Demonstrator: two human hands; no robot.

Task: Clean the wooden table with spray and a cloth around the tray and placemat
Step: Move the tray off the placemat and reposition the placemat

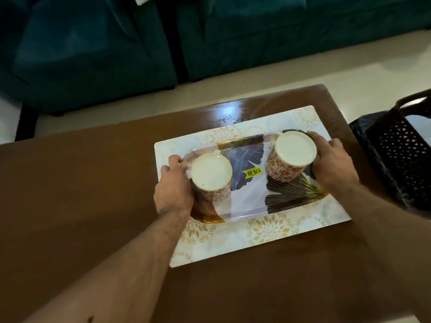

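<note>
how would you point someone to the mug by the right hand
On the wooden table a pale placemat carries a leaf-print tray. Two upturned floral mugs stand on it; this mug is at the tray's right end, beside the right hand, with bolder red flowers.

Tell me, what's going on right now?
Left hand and right hand grip the tray ends. Tray on placemat, two upturned cups aboard. No spray or cloth visible.

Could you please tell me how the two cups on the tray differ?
The left cup stands at the tray's left end beside the left hand; the right cup stands at its right end beside the right hand. The right cup shows more of its red flower pattern. Both are upside down, with pale bases.
</note>
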